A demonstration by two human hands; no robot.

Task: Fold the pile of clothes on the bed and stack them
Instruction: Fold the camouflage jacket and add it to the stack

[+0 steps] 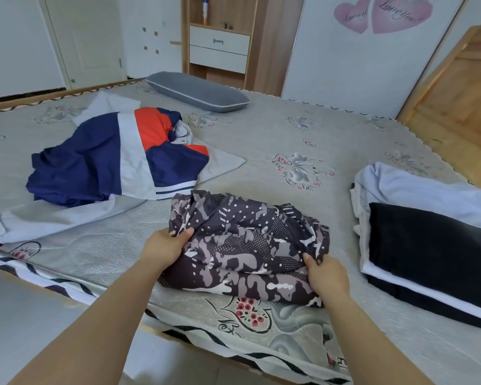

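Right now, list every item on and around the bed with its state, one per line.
Camouflage garment: partly folded, gripped by both hands.
Left hand: pinching its left edge.
Right hand: pinching its right edge.
Navy, white and orange garment: unfolded, crumpled.
Stack of clothes: folded, black piece on top.
Pillow: lying flat.
Drawers: closed.

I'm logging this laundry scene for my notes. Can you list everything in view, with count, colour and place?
camouflage-print garment: one, dark purple-grey, near bed edge, gripped by both hands
navy, white and orange top: one, unfolded, left on bed
folded clothes stack: one, black and white, right
grey pillow: one, far side
patterned grey bed cover: one
wooden cabinet with white drawers: one, behind bed
left hand: grips garment
right hand: grips garment
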